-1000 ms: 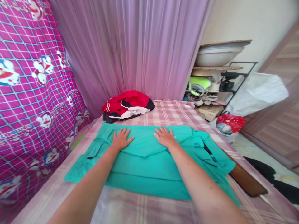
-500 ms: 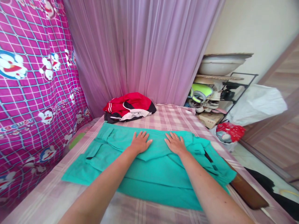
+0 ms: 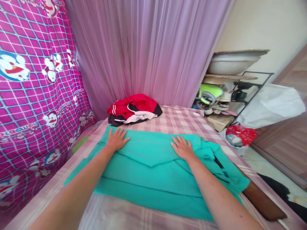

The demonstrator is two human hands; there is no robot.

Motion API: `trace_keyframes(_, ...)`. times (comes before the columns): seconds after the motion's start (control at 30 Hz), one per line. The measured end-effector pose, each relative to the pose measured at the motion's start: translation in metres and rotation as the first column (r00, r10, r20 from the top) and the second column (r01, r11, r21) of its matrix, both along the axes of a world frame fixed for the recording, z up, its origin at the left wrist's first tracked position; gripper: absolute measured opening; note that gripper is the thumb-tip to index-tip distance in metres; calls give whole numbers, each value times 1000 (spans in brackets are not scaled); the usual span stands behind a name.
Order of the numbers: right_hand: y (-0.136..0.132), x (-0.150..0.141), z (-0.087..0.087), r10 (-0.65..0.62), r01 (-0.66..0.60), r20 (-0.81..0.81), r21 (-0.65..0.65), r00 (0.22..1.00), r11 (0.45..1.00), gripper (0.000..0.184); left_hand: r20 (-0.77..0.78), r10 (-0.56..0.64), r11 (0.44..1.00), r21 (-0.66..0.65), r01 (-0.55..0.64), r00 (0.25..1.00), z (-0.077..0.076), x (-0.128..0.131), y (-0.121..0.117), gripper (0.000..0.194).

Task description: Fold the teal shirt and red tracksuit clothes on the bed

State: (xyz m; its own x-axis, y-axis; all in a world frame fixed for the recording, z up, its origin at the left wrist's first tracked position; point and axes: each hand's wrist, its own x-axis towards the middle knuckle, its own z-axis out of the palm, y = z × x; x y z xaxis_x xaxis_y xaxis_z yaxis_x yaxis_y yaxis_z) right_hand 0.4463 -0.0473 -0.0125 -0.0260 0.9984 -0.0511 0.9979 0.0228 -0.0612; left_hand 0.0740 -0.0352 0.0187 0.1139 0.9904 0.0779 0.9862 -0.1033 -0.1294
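Observation:
A turquoise garment [image 3: 153, 179], partly folded, lies spread across the checked bed cover [image 3: 134, 212]. My left hand [image 3: 116, 140] rests flat on its far left part, fingers spread. Flat on the far right part is my right hand [image 3: 183, 147], its fingers also stretched out. Both palms press on the cloth and grasp nothing. A pointed flap of the fabric shows between and below the hands. My forearms cover portions of the garment's left and right sides.
Behind the garment sits a heap of red, black and white clothing [image 3: 135, 108] by a purple curtain [image 3: 148, 54]. A brown phone-like object [image 3: 265, 201] with a white cable lies at the right edge. A shoe rack [image 3: 257, 84] stands beyond. Pink patterned cloth [image 3: 35, 95] hangs left.
My left hand has slid leftward over the cloth, toward the garment's far left corner. My right hand stays at nearly the same spot on the fabric. The view has shifted slightly.

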Motion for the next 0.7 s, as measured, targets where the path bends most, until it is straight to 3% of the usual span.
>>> trace_keyframes(0.13, 2, -3, 13, -12, 11, -20, -70, 1000, 997, 60, 42, 14, 1000, -26, -13, 999, -6, -12, 0, 65)
trace_keyframes(0.27, 5, -36, 34, -43, 38, -61, -79, 997, 996, 62, 36, -62, 997, 52, 60, 997, -16, -12, 6, 62)
trace_keyframes(0.37, 5, -78, 43, 143, -141, -148, 26, 979, 990, 62, 66, -175, 976, 145, 164, 982, -24, -18, 11, 59)
trace_keyframes(0.47, 7, -105, 41, 294, -307, -195, -40, 936, 951, 64, 62, -230, 947, 242, 209, 971, -30, -24, 15, 59)
trace_keyframes(0.57, 14, -91, 36, 273, -293, -184, -92, 944, 952, 65, 46, -215, 953, 230, 200, 975, -33, -27, 17, 60)
trace_keyframes(0.7, 21, -19, 26, 60, -64, -72, -62, 996, 996, 66, -13, -193, 962, 192, 192, 981, -36, -27, 19, 60)
